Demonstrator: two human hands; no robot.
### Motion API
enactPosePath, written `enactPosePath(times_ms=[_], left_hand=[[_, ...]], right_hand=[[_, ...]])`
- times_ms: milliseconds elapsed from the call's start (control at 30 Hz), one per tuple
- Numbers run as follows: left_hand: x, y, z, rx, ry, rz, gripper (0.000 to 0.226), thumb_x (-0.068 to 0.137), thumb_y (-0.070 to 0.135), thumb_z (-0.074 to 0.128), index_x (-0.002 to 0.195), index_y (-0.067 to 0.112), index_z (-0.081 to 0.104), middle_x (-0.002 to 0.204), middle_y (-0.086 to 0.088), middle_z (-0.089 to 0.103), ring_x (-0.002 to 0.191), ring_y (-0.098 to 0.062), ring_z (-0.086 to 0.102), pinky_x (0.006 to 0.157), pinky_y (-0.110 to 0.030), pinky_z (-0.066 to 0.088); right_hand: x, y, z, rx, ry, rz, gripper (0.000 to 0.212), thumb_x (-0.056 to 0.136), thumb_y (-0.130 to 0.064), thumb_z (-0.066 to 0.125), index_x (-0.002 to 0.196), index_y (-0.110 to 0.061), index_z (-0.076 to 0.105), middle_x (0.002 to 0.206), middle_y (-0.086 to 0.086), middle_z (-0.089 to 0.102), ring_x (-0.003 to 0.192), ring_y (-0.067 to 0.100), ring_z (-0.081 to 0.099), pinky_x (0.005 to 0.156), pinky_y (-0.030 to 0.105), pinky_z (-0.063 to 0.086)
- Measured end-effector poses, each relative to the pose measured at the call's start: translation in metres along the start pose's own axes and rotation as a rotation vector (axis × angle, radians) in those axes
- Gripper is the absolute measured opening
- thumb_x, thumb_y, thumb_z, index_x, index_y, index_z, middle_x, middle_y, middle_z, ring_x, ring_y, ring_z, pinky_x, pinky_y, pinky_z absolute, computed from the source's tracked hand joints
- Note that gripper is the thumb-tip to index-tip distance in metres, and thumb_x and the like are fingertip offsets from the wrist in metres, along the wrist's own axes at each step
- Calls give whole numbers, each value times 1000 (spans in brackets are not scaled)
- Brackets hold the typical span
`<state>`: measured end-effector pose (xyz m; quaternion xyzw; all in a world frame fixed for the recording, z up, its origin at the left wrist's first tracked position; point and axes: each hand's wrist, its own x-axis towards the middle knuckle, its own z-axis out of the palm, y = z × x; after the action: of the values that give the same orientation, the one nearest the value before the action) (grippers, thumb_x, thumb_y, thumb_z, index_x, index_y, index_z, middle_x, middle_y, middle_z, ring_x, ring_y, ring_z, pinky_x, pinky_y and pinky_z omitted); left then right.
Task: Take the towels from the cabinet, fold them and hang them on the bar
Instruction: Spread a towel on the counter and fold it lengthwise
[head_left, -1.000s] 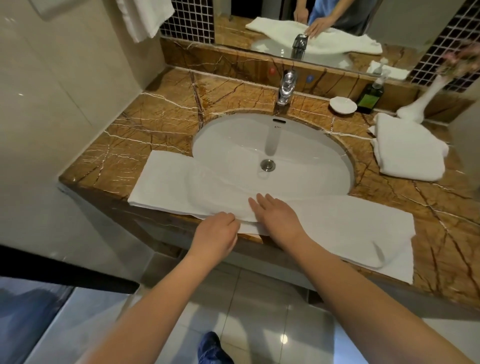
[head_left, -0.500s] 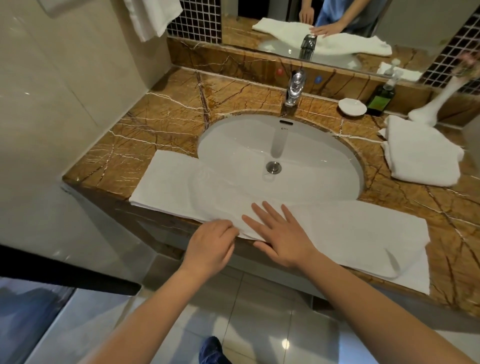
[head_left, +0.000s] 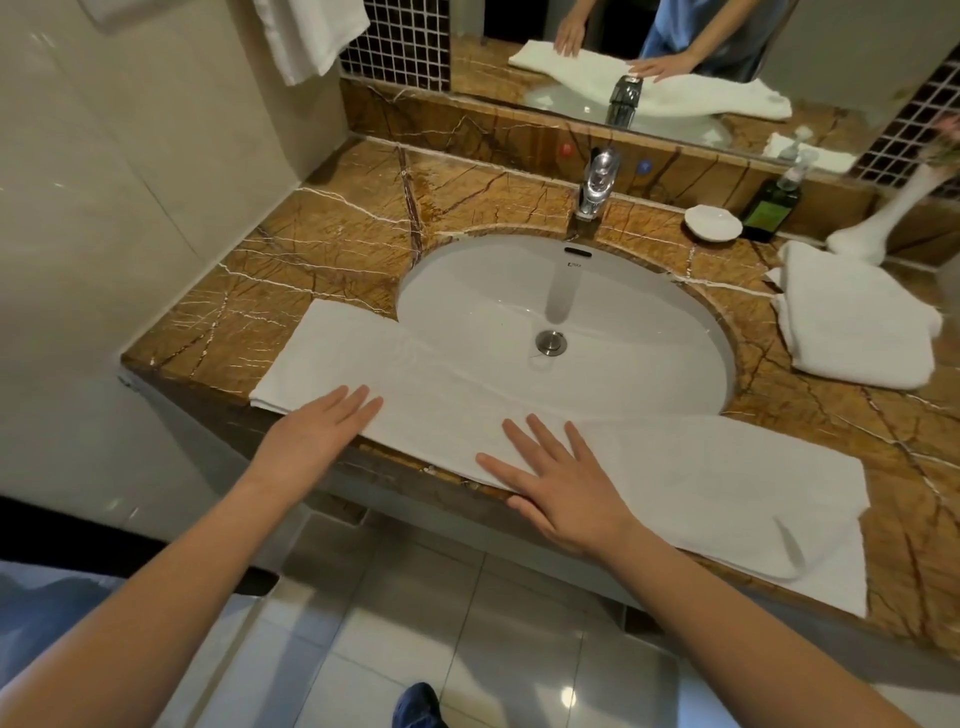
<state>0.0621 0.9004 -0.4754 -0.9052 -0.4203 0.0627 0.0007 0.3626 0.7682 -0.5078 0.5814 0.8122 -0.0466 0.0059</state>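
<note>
Bathroom vanity: brown veined marble counter (head_left: 337, 234) w/ oval white sink basin (head_left: 623, 322) at centre frame. Long white cloth towel (head_left: 701, 467) lies flat along the counter's front edge, lower middle of frame, mid part sagging over the basin's near rim. Long axis runs left to right, dipping toward lower right. Short ends point frame-left and lower right, where a corner looks doubled over. Left hand (head_left: 317, 431) and right hand (head_left: 561, 483) rest palm-down on it, fingers straight and spread, gripping nothing. Towel looks soft, light and limp, and prob. slides on polished stone. Best hold: pinch both corners of one short end. Second folded white towel (head_left: 857, 322) sits right of basin; another white hanging towel (head_left: 306, 36) upper left.
</note>
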Motion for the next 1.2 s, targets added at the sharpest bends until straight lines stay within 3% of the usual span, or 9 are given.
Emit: enactPosePath(times_ms=[100, 167, 267, 400, 667, 833, 967, 1100, 1200], left_hand=[[3, 19, 0, 35, 55, -76, 65, 79, 7, 63, 141, 17, 44, 145, -9, 45, 132, -29, 43, 110, -46, 34], [11, 49, -5, -38, 141, -46, 49, 77, 13, 66, 126, 12, 60, 128, -13, 60, 115, -33, 58, 99, -47, 44], [28, 108, -15, -141, 285, 219, 30, 80, 23, 59, 107, 14, 68, 102, -7, 69, 88, -27, 66, 73, -37, 55], [51, 179, -19, -256, 217, 443, 38, 87, 35, 34, 98, 17, 66, 91, -1, 65, 79, -23, 61, 58, -34, 49], [67, 205, 16, -261, 147, 413, 45, 93, 41, 35, 127, 24, 59, 137, -4, 54, 122, -27, 55, 95, -39, 48], [62, 213, 10, -265, 233, 347, 41, 93, 40, 38, 118, 25, 67, 129, -4, 61, 114, -26, 60, 92, -39, 49], [68, 233, -9, -265, 302, 299, 38, 92, 35, 37, 95, 21, 73, 103, -3, 70, 94, -26, 65, 77, -37, 51], [88, 266, -10, -224, 175, 340, 48, 95, 38, 26, 131, 22, 53, 140, -6, 50, 129, -27, 47, 106, -41, 37], [96, 283, -3, -212, 19, 268, 61, 92, 51, 4, 149, 32, 18, 158, -1, 19, 145, -22, 18, 118, -42, 15]], right_hand=[[0, -2, -1, 47, 1, 12, 52, 100, -51, 19, 150, -43, 11, 160, 2, 14, 147, 27, 9, 116, 53, 9], [-2, -6, -5, 139, 31, 66, 52, 100, -49, 23, 150, -38, 21, 158, 1, 21, 147, 24, 15, 117, 49, 10], [-17, -4, -12, 248, 191, 151, 45, 91, -40, 47, 133, -25, 50, 136, 4, 52, 125, 24, 48, 104, 44, 38], [-56, 17, -13, 224, 281, 238, 31, 82, -33, 63, 111, -22, 61, 107, 1, 62, 96, 19, 58, 79, 35, 49], [-128, 85, -11, 51, 184, 244, 37, 91, -45, 50, 115, -21, 65, 106, 9, 63, 92, 27, 61, 71, 38, 52], [-139, 88, -7, 70, 257, 269, 42, 98, -41, 34, 123, -25, 64, 114, 10, 63, 102, 27, 60, 77, 38, 53], [-139, 85, -10, 185, 336, 508, 47, 98, -36, 30, 134, -20, 55, 133, 11, 55, 123, 30, 50, 100, 45, 42], [-148, 99, -3, 141, 159, 822, 65, 92, -51, 5, 152, -28, 21, 159, 4, 18, 147, 24, 10, 116, 49, 6], [-159, 107, 2, 141, 123, 820, 67, 91, -56, 2, 153, -32, 13, 161, 2, 10, 148, 23, 4, 117, 49, 0]])
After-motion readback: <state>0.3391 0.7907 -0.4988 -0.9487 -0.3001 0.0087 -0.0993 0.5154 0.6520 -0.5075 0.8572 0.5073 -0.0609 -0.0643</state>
